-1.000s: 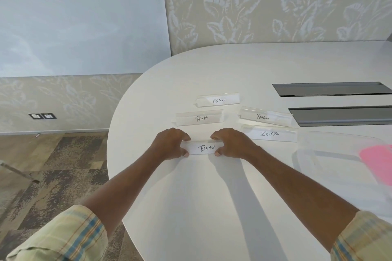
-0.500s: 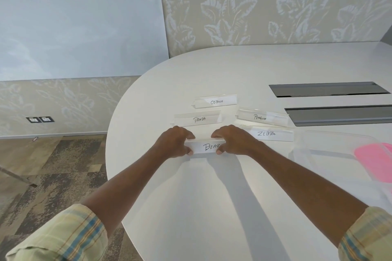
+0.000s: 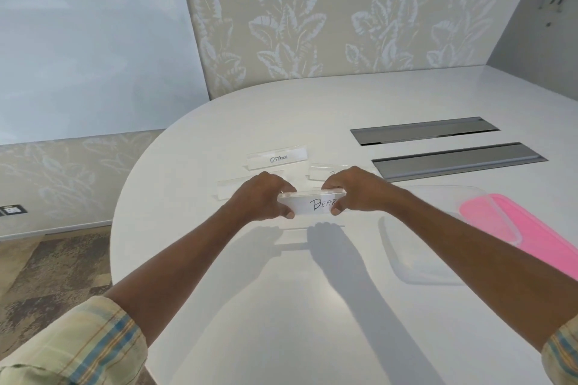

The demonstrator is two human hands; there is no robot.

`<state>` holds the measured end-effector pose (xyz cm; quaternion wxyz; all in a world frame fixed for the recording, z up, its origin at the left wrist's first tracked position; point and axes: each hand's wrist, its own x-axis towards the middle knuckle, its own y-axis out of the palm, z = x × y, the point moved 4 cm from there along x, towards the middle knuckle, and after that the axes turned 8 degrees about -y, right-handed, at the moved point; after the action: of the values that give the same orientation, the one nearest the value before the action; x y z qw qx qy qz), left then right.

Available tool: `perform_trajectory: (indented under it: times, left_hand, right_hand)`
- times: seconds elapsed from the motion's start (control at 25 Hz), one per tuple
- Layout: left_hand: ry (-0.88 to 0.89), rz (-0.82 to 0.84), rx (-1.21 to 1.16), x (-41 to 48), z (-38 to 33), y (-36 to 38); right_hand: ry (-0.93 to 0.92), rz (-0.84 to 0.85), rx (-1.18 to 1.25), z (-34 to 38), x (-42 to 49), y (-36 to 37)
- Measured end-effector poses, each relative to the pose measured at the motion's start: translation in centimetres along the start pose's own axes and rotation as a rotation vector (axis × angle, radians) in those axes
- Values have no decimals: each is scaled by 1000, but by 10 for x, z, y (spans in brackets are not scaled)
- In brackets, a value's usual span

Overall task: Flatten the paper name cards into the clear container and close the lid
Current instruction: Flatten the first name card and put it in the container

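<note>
- The first step is being worked: the white folded paper name card marked BEAR [image 3: 312,206] is being held clear of the white oval desk [image 3: 281,306], with its shadow falling on the surface beneath it. Flattening is judged to be only beginning.
- The card's left end is being pinched by the left hand [image 3: 259,197], with the thumb under the lower edge and curled fingers over the top fold.
- The right end is being gripped in the same way by the right hand [image 3: 356,191].
- The clear shallow plastic container [image 3: 403,259] is lying on the desk to the right, apart from the card. The pink plastic lid [image 3: 516,228] is overlapping its right side, and no card is being seen inside.
- Next, the fold is probably to be pressed flat between both hands and the card carried right into the container; springy paper may reopen.
- The card marked OSTRICH [image 3: 276,158], a half-hidden left card [image 3: 230,187] and a half-hidden right card [image 3: 317,173] are being left standing behind the hands.
</note>
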<state>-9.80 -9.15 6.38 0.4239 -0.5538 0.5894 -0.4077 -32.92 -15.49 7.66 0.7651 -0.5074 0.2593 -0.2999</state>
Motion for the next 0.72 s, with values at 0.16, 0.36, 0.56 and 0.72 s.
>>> perform_trajectory:
  times: [0.16, 0.36, 0.56, 0.72]
  left_hand:
    - [71, -9, -22, 16, -50, -6]
    - [160, -25, -32, 35, -118, -7]
    - [224, -2, -34, 52, -180, 5]
    - [276, 4, -1, 63, -219, 22]
  right_hand:
    - [46, -27, -45, -27, -35, -34]
    - [123, -66, -33, -69, -79, -66]
    - [202, -97, 3, -112, -122, -85]
    - [230, -88, -13, -139, -147, -90]
